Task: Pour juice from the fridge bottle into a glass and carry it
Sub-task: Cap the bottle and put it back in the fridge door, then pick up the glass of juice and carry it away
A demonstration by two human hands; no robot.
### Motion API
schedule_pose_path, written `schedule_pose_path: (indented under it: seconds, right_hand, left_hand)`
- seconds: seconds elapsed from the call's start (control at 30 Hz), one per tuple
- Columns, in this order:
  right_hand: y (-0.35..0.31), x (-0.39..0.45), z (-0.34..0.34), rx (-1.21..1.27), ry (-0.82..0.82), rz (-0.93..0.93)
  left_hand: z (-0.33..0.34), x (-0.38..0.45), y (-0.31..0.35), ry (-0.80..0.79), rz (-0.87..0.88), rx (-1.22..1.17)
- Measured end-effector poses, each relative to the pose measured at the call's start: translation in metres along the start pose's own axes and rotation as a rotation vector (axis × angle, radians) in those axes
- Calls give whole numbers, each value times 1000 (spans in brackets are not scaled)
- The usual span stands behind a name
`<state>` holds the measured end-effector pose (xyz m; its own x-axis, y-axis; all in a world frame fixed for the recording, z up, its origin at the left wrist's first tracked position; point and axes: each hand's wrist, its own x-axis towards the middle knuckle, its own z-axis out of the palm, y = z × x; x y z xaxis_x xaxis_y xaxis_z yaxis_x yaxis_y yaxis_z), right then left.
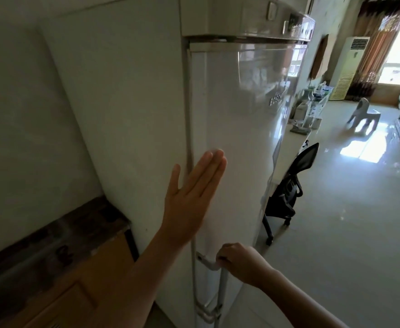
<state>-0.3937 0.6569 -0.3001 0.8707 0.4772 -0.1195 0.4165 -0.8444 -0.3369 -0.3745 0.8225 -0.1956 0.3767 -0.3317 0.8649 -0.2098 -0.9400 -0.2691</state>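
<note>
A tall white fridge (236,110) fills the middle of the head view, its door shut against the body. My left hand (191,197) lies flat and open against the door's left edge, fingers together and pointing up. My right hand (239,263) is closed around the top of the white door handle (209,262) lower down. No bottle or glass shows in the frame.
A dark worn countertop (52,237) over an orange cabinet stands left of the fridge. To the right are a black office chair (288,192), a white desk (296,138) with clutter, a grey plastic chair (364,112) and a shiny tiled floor (348,221).
</note>
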Motion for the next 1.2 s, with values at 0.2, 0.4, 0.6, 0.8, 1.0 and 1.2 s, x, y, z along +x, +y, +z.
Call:
schedule_pose_path:
  seconds: [0.2, 0.4, 0.6, 0.8, 1.0, 1.2]
  right_hand:
    - [-4, -14, -11, 61, 120, 64]
    - [8, -63, -31, 192, 340, 191]
    - [51, -128, -46, 249, 472, 313]
    - [131, -192, -62, 176, 477, 464]
    - [239, -249, -86, 154, 451, 545]
    - [334, -290, -105, 206, 411, 588]
  left_hand:
    - [-7, 3, 5, 33, -71, -242]
    - [-24, -10, 34, 45, -178, -660]
    - [-24, -21, 102, -475, -442, -953]
    - [8, -12, 183, -866, -439, -1026]
    - [47, 31, 301, -974, -378, -1048]
    - [79, 61, 415, -1030, -346, -1083]
